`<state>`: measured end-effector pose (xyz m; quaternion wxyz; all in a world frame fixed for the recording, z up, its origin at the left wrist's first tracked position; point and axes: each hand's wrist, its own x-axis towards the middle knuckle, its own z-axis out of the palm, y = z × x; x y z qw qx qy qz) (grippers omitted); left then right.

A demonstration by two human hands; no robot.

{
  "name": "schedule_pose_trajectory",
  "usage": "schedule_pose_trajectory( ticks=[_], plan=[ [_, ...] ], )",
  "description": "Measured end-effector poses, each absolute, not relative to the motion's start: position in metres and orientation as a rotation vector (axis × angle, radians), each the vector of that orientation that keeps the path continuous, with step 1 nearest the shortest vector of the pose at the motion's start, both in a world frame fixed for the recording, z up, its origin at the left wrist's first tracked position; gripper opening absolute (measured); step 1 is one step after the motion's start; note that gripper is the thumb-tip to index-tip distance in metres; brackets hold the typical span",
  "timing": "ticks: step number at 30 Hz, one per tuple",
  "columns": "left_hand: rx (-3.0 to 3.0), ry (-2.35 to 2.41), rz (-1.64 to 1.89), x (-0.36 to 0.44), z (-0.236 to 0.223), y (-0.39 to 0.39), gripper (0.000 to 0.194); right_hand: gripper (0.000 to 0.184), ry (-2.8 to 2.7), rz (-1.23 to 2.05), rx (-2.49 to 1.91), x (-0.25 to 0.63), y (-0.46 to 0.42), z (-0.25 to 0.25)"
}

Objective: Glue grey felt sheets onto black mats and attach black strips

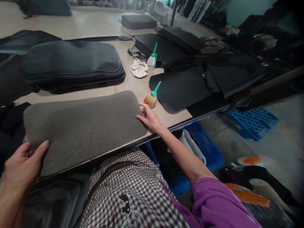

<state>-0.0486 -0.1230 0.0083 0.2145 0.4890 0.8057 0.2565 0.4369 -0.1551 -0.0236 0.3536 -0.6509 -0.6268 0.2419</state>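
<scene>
A dark grey sheet with rounded corners [85, 126] lies on the table in front of me, its surface speckled. My left hand [26, 161] grips its near left edge, thumb on top and fingers beneath. At the right edge is my right hand [149, 117], with thumb and forefinger on either side of the rim. Just beyond that hand stands a squeeze bottle with amber contents [150, 100] and a green spout. Farther back are a white squeeze bottle [151, 62] and a crumpled white cloth [139, 68].
A thick stack of dark sheets [73, 61] sits behind at left. Another dark sheet [182, 90] and black pieces [235, 72] lie at right. Below the table edge are a blue crate [209, 148] and a blue pallet-like grid [254, 122] on the floor.
</scene>
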Motion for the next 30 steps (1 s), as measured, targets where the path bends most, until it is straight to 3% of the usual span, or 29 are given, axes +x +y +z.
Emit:
schedule_pose_trajectory(
  ticks=[5,7,9,11,18,30],
  plan=[
    [1.568,1.902,0.71,-0.044,0.022,-0.125,0.05,0.068,-1.788,0.117,-1.703,0.431,-0.161,-0.031],
    [1.605,1.827,0.774,-0.051,0.019,-0.12,0.051,0.056,-1.863,-0.034,-1.686,0.431,-0.16,-0.035],
    [1.622,1.764,0.815,-0.061,0.014,-0.116,0.05,0.034,-1.985,-0.038,-1.615,0.431,-0.159,-0.04],
    [1.651,1.744,0.823,-0.067,0.009,-0.115,0.05,0.027,-2.052,-0.015,-1.567,0.432,-0.159,-0.045],
    [1.881,1.883,0.724,-0.07,0.001,-0.117,0.044,0.027,-2.054,-0.066,-1.515,0.437,-0.157,-0.054],
    [1.902,1.966,0.663,-0.069,-0.009,-0.118,0.05,0.026,-2.074,-0.112,-1.49,0.435,-0.156,-0.051]
  ],
)
